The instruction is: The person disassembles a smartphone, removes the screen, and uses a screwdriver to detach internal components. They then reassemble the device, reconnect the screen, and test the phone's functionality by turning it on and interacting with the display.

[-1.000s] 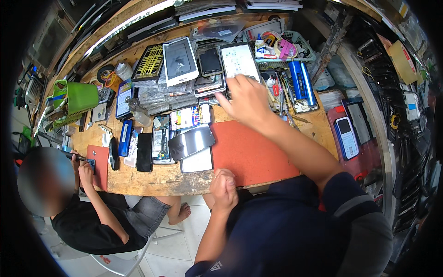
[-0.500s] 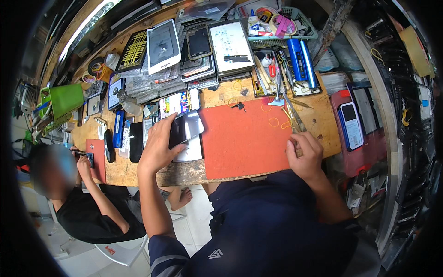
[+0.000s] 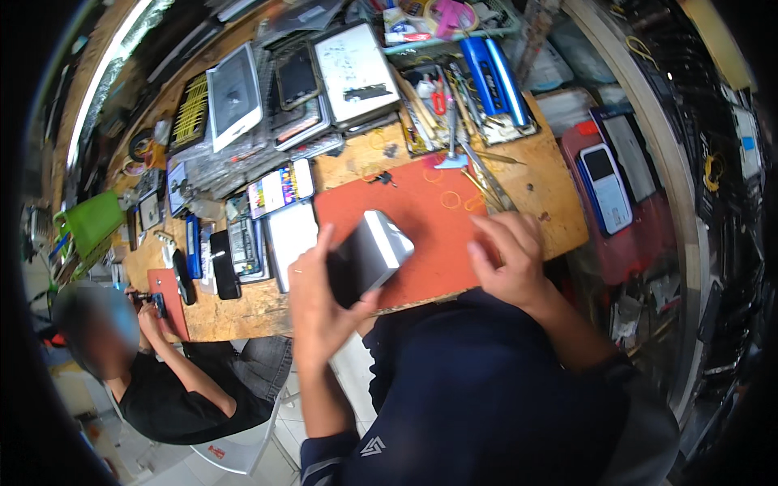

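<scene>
My left hand (image 3: 314,304) holds a dark phone (image 3: 352,263) by its edges, tilted above the left part of the red work mat (image 3: 438,263). Light glares off the phone's far end. Over the mat's right edge hovers my right hand (image 3: 512,261), its thumb and index finger apart and nothing visible between them. Just beyond it lie metal tweezers (image 3: 489,180) and thin yellow rubber bands (image 3: 450,199). A phone with a colourful screen (image 3: 280,189) rests left of the mat, above a flat white panel (image 3: 290,239).
Stacked tablets and phone parts (image 3: 300,77) stand at the back. A tool tray (image 3: 425,105), blue cylinders (image 3: 490,77) and a green basket (image 3: 506,28) are at the back right. A black phone (image 3: 224,263) lies left. Another person (image 3: 174,381) works at the far left.
My left hand has lifted the dark phone off the pile and carried it right, over the mat. My right hand has come slightly left and its fingers have loosened. The whole view has shifted.
</scene>
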A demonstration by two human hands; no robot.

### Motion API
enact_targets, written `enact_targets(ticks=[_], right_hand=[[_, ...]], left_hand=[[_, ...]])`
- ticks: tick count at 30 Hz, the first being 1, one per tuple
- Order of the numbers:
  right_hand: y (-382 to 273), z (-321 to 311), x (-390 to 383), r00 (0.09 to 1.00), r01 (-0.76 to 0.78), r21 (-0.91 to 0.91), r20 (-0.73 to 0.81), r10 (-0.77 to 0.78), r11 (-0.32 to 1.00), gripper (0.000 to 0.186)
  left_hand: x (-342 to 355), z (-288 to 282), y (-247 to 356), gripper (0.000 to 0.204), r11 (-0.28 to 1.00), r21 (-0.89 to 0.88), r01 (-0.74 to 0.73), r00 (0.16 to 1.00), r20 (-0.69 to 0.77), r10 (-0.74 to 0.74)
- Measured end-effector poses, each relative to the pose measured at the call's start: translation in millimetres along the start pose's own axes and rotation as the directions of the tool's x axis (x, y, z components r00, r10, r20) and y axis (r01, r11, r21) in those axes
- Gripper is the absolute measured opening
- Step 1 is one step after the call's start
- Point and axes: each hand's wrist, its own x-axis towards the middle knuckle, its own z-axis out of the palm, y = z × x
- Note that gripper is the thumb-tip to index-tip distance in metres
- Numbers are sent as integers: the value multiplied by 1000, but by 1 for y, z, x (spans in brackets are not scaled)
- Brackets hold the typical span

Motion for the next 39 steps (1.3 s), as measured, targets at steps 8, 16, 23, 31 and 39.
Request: enact_targets(ticks=[8,16,23,31,39], right_hand=[[-14,-3,17,918,117,26,378,-118,993,107],[-2,6,30,899,138,134,399,-181,981,117],[1,10,31,922,119,174,346,-173,978,117],[-45,5,-20,964,106,172,225,-143,979,38],[-85,37,-28,834,186,239,474,-282,953,72]], left_hand=[[-11,55,26,118,997,-77,-26,993,112,34],[-48,42,-9,128,982,-183,48,995,97,-30],[-56,51,-19,135,972,-221,77,995,79,-61],[-61,65,-20,125,986,-130,-101,992,-89,90],[-73,78,-30,130,968,-231,-99,988,-139,68]])
